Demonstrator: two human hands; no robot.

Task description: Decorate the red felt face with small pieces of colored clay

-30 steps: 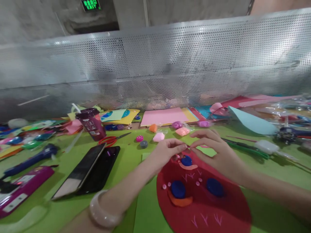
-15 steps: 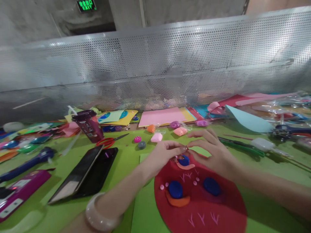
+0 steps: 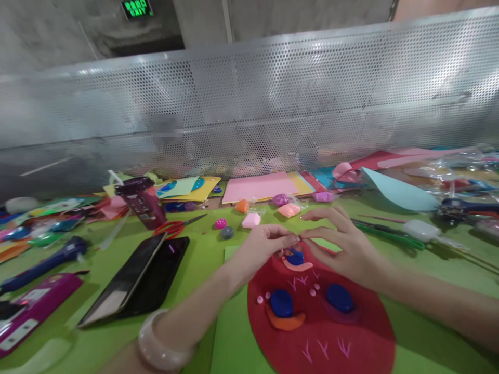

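My left hand (image 3: 263, 249) and my right hand (image 3: 349, 252) meet fingertip to fingertip over the top of a round red paper (image 3: 323, 343). Each thumb and forefinger is pinched; whatever lies between them is too small and hidden to name. The other right fingers are raised and apart. Under the fingertips is a partly covered blue clay piece (image 3: 297, 257) above a pale pink clay strip (image 3: 298, 267). Lower on the red paper lie a blue clay disc (image 3: 281, 303) with an orange clay strip (image 3: 286, 321), and another blue disc (image 3: 340, 297). Small pink clay balls and pink marks surround them.
A green sheet (image 3: 230, 343) lies beneath the red paper. To the left are a phone (image 3: 125, 280), red-handled scissors (image 3: 171, 227) and a dark red cup (image 3: 142, 202). Clay packets (image 3: 251, 220) sit beyond my hands. Green-handled scissors (image 3: 397, 235) lie right. A perforated metal panel (image 3: 249, 104) stands behind.
Both hands stay in the same place, pinched together. Only the fingertips have shifted very slightly against each other.
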